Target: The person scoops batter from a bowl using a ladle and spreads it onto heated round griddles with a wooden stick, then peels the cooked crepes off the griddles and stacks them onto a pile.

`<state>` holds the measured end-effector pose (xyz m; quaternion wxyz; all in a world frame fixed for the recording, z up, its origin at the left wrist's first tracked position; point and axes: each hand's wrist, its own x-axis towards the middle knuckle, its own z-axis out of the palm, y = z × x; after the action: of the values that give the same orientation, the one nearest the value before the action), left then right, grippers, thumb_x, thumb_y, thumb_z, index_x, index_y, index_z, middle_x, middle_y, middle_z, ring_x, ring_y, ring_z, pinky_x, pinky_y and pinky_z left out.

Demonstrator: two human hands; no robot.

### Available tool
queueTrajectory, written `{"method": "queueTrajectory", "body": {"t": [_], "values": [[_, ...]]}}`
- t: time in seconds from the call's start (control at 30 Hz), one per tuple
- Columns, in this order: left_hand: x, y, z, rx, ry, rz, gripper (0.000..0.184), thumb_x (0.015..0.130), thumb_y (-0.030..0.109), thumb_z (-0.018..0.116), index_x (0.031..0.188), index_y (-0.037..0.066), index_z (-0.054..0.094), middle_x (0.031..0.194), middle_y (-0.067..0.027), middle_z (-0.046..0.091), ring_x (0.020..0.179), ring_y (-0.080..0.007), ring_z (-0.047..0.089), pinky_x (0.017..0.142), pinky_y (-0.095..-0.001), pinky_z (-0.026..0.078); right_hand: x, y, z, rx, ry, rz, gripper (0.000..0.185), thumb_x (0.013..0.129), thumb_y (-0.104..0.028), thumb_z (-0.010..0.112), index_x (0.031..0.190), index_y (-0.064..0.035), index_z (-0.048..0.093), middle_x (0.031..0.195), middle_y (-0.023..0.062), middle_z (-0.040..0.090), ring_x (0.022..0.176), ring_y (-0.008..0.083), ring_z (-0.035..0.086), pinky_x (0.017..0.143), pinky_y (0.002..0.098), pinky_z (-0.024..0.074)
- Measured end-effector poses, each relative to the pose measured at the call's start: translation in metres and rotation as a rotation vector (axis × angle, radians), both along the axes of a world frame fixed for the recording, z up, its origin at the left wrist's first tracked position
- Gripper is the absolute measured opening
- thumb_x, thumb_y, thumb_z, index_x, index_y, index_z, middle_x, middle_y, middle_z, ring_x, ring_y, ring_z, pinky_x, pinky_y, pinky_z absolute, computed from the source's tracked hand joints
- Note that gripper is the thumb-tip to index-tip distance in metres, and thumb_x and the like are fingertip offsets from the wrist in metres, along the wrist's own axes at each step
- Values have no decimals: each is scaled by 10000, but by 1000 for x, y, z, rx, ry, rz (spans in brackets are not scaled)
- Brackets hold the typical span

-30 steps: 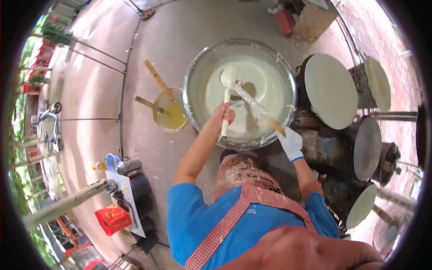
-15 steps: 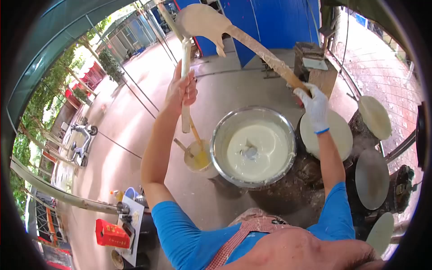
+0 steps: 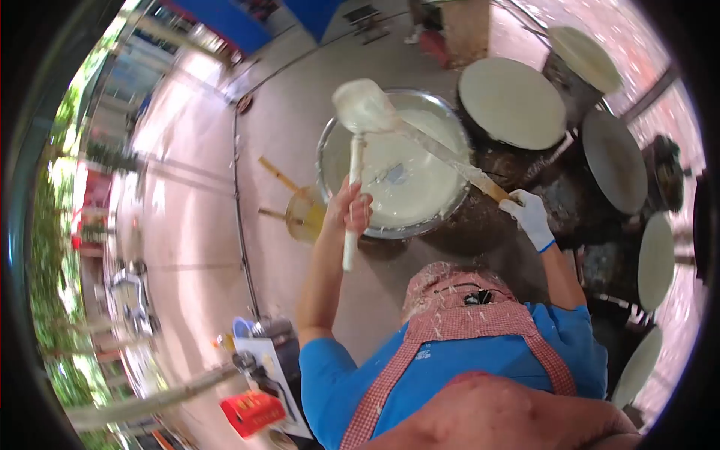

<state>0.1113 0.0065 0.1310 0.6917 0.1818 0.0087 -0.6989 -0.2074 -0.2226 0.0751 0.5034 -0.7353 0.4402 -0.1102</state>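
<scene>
1. Lowering from the upper part of the frame: one large long-handled ladle (image 3: 364, 103), its head coated pale, now overlapping the upper-left rim of the steel basin (image 3: 401, 232). Half a second ago it was standing near the top edge. Exact height over the rim: cannot tell.
2. Left hand (image 3: 354, 208), bare, centre of frame: fingers are wrapping round and clamping a white rod (image 3: 349, 251). The rod's upper end is meeting the ladle's head in the view; whether the two are joined, cannot tell.
3. Right hand (image 3: 531, 217), white-gloved, right of centre: fingers are closing together on the end of the wooden handle (image 3: 491, 189) of the ladle. Both hands are now sitting lower against the body than in the raised pose.
4. Batter (image 3: 427, 193), pale and glossy: lying in the basin at upper centre. The strand that was hanging from the ladle is no longer showing clearly.
5. Bearing on the work, by judgement: the high lift is ending and the ladle is coming back towards the basin; the batter is apparently being worked in strokes, with both hands steering.
6. Surroundings: a bucket (image 3: 304, 234) holding yellow liquid is standing left of the basin; a round pale-topped pan (image 3: 512, 103) is standing at upper right, close beside the basin.
</scene>
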Motion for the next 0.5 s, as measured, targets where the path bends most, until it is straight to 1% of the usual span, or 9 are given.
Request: {"method": "queueTrajectory", "body": {"t": [0.07,0.13,0.17,0.23,0.3,0.33,0.4,0.47,0.5], "values": [[-16,-13,-7,-35,-155,-11,182,930,254,397,1013,134,505,571,8,304,395,-46,271,274,-165,255,-6,16,13,66,-160,-85,308,750,-291,664,899,-24,625,588,26,550,432,71,467,391,233,361],[-26,-37,-36,17,-98,-69,90,913,216,435,945,160,497,557,20,315,373,-62,270,259,-190,243,-13,22,-12,301,-156,-121,271,762,-291,648,887,-52,620,588,12,516,439,82,456,395,234,363],[-31,-51,-26,160,87,-111,112,919,217,419,912,132,491,554,17,319,370,-65,267,261,-195,250,-22,29,-14,363,-61,-102,303,757,-333,643,874,-55,619,586,23,515,449,98,473,402,251,374],[-47,-77,-8,321,249,-230,148,925,218,403,879,104,485,551,15,323,367,-68,264,262,-201,256,-60,42,-39,149,102,-107,385,728,-415,637,839,-47,630,616,74,562,474,156,530,446,299,410],[-62,-98,-1,536,-185,-131,204,935,215,370,814,77,458,540,8,331,360,-73,270,265,-200,261,-99,48,-48,4,134,-138,412,718,-441,636,828,-44,634,628,91,577,481,171,545,462,312,419],[-63,-110,1,517,-208,-166,204,935,215,370,814,77,458,540,8,331,360,-73,270,265,-200,261,-118,49,-46,-126,122,-181,417,716,-447,634,822,-44,636,634,98,584,502,189,555,485,319,426],[-71,-126,-6,100,111,-465,198,936,204,362,882,61,488,531,2,332,359,-75,284,268,-204,264,-143,53,-32,-229,117,-270,422,715,-453,632,817,-44,638,640,105,590,523,206,565,508,326,432],[-110,-154,-18,-106,-41,-585,244,937,194,355,1102,77,492,528,-4,326,360,-76,293,265,-206,262,-164,39,3,-220,6,-384,424,717,-458,629,834,-51,635,655,117,596,601,244,588,563,341,442],[-138,-169,-16,-95,-194,-499,286,937,224,356,1168,91,461,549,-19,381,338,-65,285,258,-202,266,-178,31,12,-89,-2,-407,427,719,-462,622,845,-53,633,682,127,604,644,265,595,590,349,446]]}}
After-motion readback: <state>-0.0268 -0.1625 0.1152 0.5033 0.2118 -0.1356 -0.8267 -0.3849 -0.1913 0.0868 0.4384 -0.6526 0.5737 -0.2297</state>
